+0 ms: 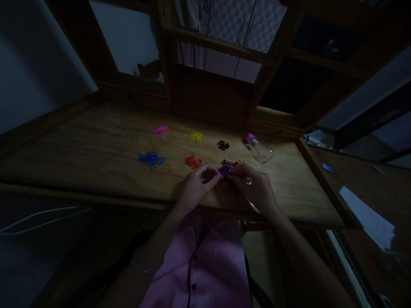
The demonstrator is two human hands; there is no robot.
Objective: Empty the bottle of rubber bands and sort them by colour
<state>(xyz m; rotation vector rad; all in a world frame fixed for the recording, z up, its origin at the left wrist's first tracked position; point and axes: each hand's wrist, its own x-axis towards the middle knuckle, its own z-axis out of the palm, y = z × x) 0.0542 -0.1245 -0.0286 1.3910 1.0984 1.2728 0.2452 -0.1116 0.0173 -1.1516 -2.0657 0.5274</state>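
On the wooden desk, a mixed pile of coloured paper clips (225, 170) lies between my two hands. My left hand (203, 182) has its thumb and forefinger pinched together at the pile's left side, on a small pink paper clip (220, 175). At the pile's right side, my right hand (253, 184) reaches in with its fingers closed together; what they grip is hidden. Beyond the hands are single-colour heaps: red clips (193, 162), blue clips (151, 158), pink clips (161, 129), yellow clips (195, 136) and black clips (223, 145).
A clear bottle (261, 152) with a pink cap (249, 137) lies on its side behind my right hand. Wooden shelving (212, 96) rises along the desk's back edge. White paper (367, 216) lies on a lower surface to the right.
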